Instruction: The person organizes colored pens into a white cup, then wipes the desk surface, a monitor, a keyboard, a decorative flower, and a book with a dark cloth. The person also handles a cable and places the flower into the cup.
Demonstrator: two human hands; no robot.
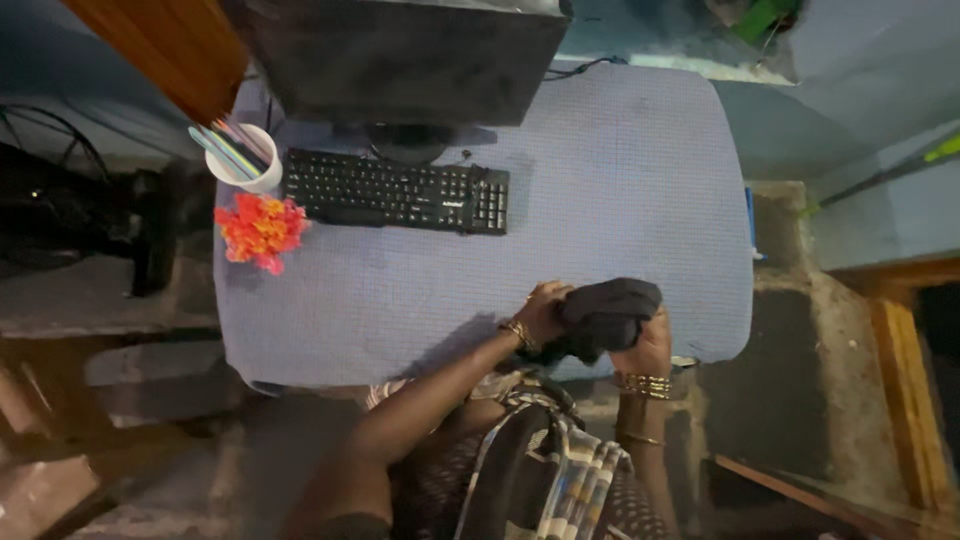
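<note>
Cloth [608,312], dark and bunched, held in both hands at the near edge of the desk [620,180].
The left hand [543,312] and right hand [645,345] have their fingers curled shut on it (gathering it into a wad, it seems), just above the desk's grey cover; the keyboard [397,190], cup of pens [243,158] and orange flowers [260,230] sit well apart.
</note>
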